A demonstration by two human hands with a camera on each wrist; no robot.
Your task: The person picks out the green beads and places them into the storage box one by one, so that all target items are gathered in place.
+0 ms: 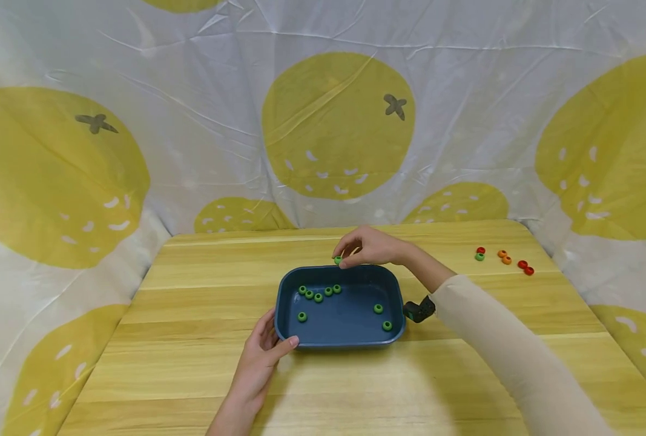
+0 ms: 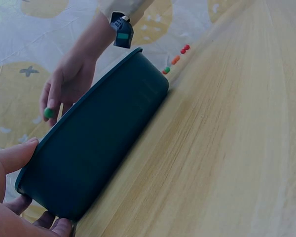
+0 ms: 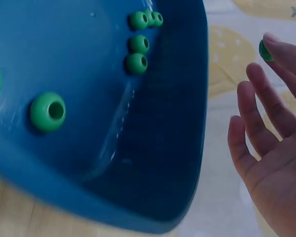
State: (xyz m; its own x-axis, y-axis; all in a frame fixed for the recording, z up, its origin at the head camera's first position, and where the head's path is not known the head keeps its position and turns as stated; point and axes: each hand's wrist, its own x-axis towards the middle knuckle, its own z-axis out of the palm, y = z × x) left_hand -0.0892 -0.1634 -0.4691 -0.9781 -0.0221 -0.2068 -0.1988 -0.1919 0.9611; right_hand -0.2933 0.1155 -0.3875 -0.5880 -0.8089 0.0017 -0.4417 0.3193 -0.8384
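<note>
A blue rectangular basin (image 1: 344,327) stands on the wooden table, with several green beads (image 1: 318,298) lying on its floor. My left hand (image 1: 263,354) grips the basin's near left corner, thumb over the rim and fingers against the outer wall and underside. Above the far rim, my right hand (image 1: 369,247) pinches one green bead (image 3: 265,51) between thumb and index finger. Its other fingers are spread loosely in the right wrist view. Large round holes show in the beads (image 3: 48,112) inside the basin.
On the right of the wooden table (image 1: 203,290) lie small groups of beads: a red bead (image 1: 481,250) touching a green bead (image 1: 479,257), two orange beads (image 1: 506,260) and two red beads (image 1: 528,271). A curtain (image 1: 203,139) with yellow fruit prints hangs behind the table.
</note>
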